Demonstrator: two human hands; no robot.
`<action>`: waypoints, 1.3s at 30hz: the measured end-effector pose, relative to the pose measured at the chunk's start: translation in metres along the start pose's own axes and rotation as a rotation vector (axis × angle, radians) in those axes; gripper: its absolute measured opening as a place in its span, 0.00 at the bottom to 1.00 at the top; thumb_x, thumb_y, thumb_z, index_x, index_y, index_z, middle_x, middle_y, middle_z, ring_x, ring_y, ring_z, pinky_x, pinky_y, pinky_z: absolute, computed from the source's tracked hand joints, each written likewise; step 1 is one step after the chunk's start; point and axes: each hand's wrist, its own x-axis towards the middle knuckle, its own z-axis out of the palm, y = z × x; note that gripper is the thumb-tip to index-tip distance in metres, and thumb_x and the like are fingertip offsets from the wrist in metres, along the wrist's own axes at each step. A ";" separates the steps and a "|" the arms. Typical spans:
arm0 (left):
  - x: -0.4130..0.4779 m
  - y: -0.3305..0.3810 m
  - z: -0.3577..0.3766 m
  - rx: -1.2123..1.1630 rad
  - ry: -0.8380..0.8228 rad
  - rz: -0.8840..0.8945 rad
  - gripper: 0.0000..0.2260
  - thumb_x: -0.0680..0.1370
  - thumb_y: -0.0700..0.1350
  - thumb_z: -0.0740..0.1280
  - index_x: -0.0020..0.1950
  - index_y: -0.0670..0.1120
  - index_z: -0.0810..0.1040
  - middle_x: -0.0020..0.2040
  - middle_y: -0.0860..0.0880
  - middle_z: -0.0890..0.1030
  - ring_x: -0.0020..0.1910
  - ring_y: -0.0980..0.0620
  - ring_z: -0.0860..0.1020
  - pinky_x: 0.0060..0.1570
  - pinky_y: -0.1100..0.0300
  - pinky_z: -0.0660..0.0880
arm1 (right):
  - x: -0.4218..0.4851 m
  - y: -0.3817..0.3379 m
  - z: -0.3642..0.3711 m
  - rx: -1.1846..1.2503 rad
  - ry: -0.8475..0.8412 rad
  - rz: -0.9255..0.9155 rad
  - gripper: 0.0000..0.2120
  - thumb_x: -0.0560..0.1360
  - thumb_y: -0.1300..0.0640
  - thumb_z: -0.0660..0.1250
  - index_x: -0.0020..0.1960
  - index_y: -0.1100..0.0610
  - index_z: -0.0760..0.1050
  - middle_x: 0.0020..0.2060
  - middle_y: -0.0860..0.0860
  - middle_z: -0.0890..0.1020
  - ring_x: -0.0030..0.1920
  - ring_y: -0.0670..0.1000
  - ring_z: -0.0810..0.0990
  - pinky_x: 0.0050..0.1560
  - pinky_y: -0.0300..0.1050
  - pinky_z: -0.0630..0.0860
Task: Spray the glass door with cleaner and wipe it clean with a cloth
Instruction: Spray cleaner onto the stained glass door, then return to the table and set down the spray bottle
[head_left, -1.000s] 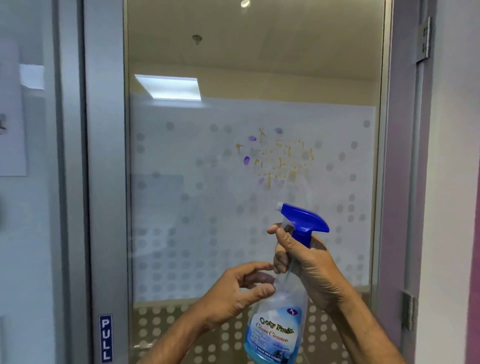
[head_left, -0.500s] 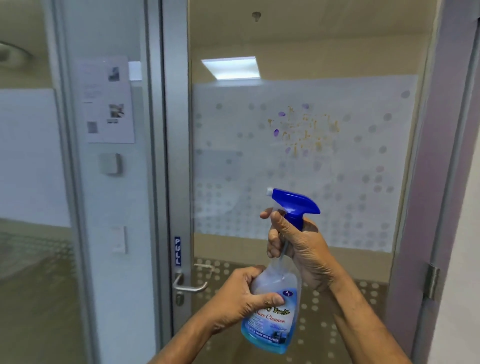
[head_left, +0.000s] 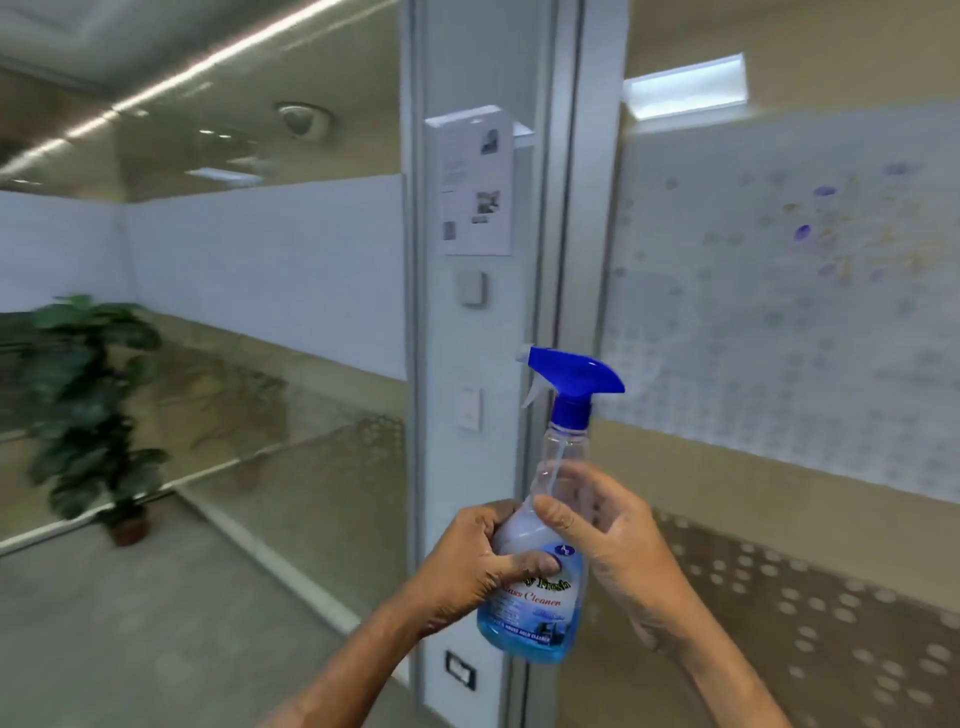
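A clear spray bottle (head_left: 540, 613) of blue glass cleaner with a blue trigger head (head_left: 574, 376) stands upright in front of me. My left hand (head_left: 483, 566) is wrapped around its body. My right hand (head_left: 618, 551) is beside the bottle's shoulder with fingers spread, barely touching it. The glass door (head_left: 779, 322) with frosted dotted film is at the right, marked with purple and yellow smudges (head_left: 841, 234). No cloth is in view.
A grey door frame and pillar (head_left: 467, 332) carries a paper notice (head_left: 475, 187) and a switch (head_left: 470, 410). Glass partitions run to the left. A potted plant (head_left: 88, 410) stands on the floor at the far left.
The view has swung left, so the door now sits at the right. My right hand has left the trigger and slid down off the neck. My left hand keeps its hold on the bottle.
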 end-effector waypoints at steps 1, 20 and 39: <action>-0.016 0.001 -0.017 0.005 0.032 0.006 0.25 0.70 0.49 0.82 0.63 0.40 0.82 0.59 0.38 0.87 0.58 0.39 0.86 0.63 0.41 0.81 | -0.003 0.004 0.021 -0.003 -0.016 0.017 0.24 0.66 0.40 0.80 0.59 0.45 0.82 0.57 0.48 0.87 0.58 0.51 0.86 0.55 0.50 0.85; -0.418 0.021 -0.358 0.179 0.672 -0.111 0.21 0.73 0.38 0.79 0.63 0.33 0.79 0.58 0.28 0.83 0.53 0.44 0.82 0.65 0.35 0.78 | -0.056 0.043 0.514 0.111 -0.563 0.059 0.17 0.67 0.47 0.80 0.55 0.47 0.84 0.47 0.50 0.90 0.45 0.47 0.88 0.44 0.39 0.82; -0.670 0.025 -0.533 0.469 1.256 -0.294 0.18 0.75 0.51 0.78 0.64 0.51 0.82 0.59 0.51 0.87 0.59 0.53 0.86 0.54 0.63 0.82 | -0.077 0.071 0.873 0.239 -1.204 0.006 0.25 0.63 0.36 0.80 0.57 0.40 0.81 0.56 0.42 0.85 0.56 0.49 0.85 0.53 0.50 0.86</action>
